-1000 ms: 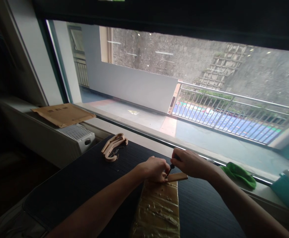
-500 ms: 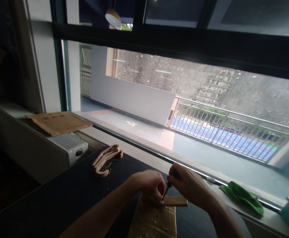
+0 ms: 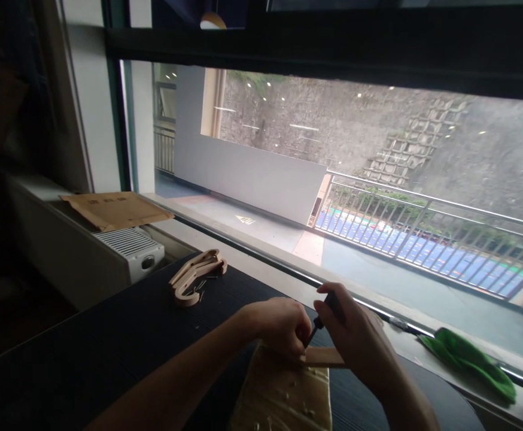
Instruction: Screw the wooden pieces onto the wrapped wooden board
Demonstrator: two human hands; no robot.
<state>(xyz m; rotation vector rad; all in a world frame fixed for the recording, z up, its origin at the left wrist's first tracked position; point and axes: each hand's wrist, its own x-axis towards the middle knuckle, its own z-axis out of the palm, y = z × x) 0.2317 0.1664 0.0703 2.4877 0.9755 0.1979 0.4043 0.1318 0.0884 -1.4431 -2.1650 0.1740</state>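
Observation:
My right hand [image 3: 351,320] is wrapped around the dark handle of a screwdriver [image 3: 319,323], whose shaft slants down to the left. Its tip ends beside the curled fingers of my left hand [image 3: 283,326]. Those fingers are pressed together at the left end of a flat wooden strip [image 3: 324,357]; what lies between them is hidden. The strip lies across the top edge of a yellowish block in clear wrapping [image 3: 288,392] and juts out to the right, under my right hand.
Curved wooden hook pieces [image 3: 196,278] lie on the dark table [image 3: 145,335], with several screws [image 3: 201,290] beside them. A brown envelope [image 3: 118,209] rests on a white radiator [image 3: 131,245] at left. On the windowsill at right is a green cloth [image 3: 472,365].
The view has tilted down slightly, shifting the scene. My right hand's fingers are a little looser around the handle, and the screwdriver leans farther right. My left hand stays at the strip's end.

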